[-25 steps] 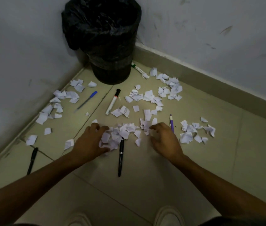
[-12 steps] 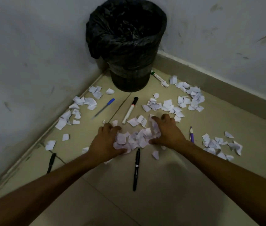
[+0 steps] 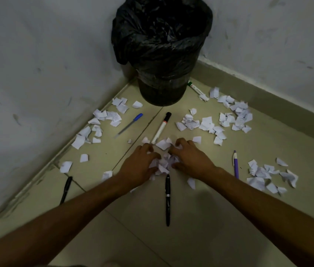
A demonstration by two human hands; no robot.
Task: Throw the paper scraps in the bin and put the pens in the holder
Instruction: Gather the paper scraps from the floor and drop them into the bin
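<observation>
My left hand (image 3: 138, 166) and my right hand (image 3: 192, 158) press from both sides on a heap of white paper scraps (image 3: 164, 162) on the floor, fingers curled round it. A black bin (image 3: 162, 45) lined with a black bag stands in the corner behind. More scraps lie at the left (image 3: 98, 126), the back right (image 3: 231, 118) and the right (image 3: 268, 176). Pens on the floor: a black pen (image 3: 167, 199) below the heap, another black pen (image 3: 66, 189) at left, a blue pen (image 3: 131, 124), a black-capped marker (image 3: 161, 127), a green-capped marker (image 3: 197, 90), a purple pen (image 3: 235, 164).
Two white walls (image 3: 36, 64) meet behind the bin, with a skirting (image 3: 268, 93) along the right one. The floor (image 3: 200, 228) is pale tile. No pen holder is in view.
Both hands have drawn closer together, squeezing the scraps into a tighter heap. The camera has moved nearer to the bin.
</observation>
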